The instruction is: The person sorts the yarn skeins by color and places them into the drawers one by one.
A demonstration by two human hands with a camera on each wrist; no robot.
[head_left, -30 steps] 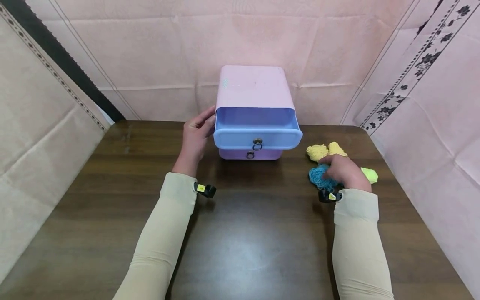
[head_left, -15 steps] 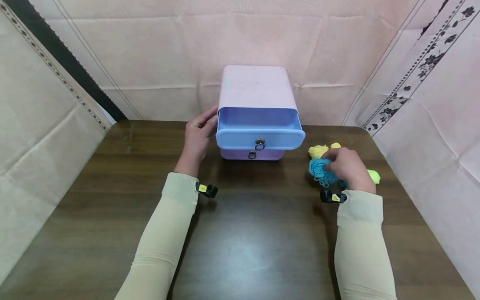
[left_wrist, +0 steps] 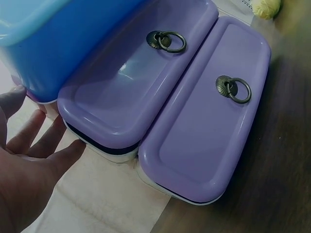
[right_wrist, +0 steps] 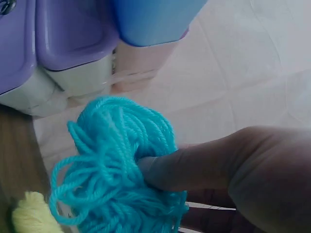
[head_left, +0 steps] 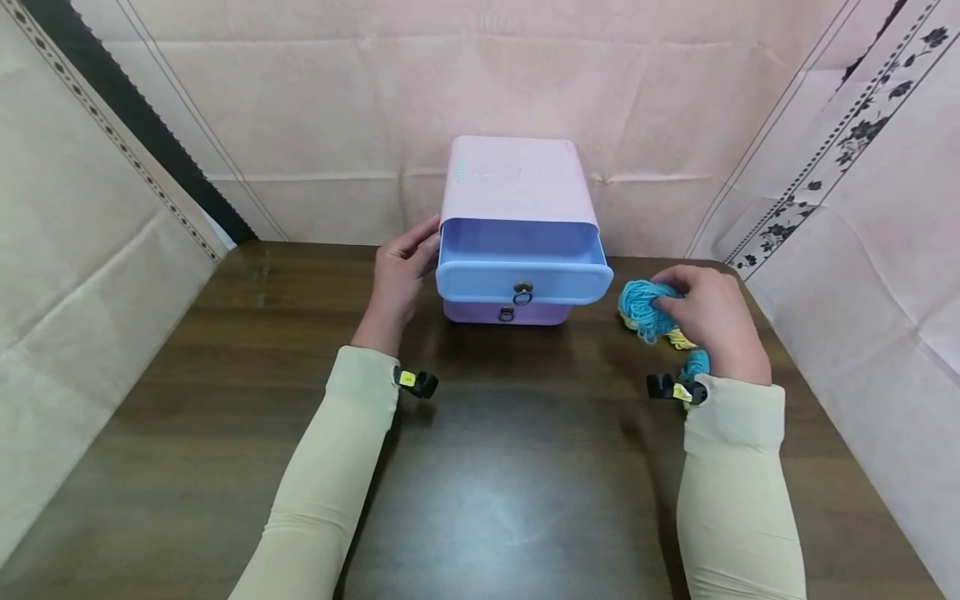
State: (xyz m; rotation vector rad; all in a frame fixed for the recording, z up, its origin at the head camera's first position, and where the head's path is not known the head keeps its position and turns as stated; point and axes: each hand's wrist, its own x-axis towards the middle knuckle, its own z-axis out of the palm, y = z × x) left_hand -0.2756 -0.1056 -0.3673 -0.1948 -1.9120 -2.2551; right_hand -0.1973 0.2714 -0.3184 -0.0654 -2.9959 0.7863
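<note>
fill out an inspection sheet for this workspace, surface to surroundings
Surface: brown wood-look table, reflecting light
Job's things: drawer unit, blue drawer pulled out, purple drawers below; blue yarn in hand; yellow yarn and another blue bundle nearby
Clutter: nothing seen beyond those
Hands: left hand at the drawer unit's left side; right hand pinching the blue yarn
Cables: nothing seen
Surroundings: pale cloth behind and at both sides; camera on each wrist

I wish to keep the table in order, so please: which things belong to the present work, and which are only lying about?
Seemingly in the work:
blue yarn, held by the right hand
drawer cabinet, with the left hand at its side
open blue drawer

Lying about, perhaps for later:
yellow yarn
another blue yarn piece
</note>
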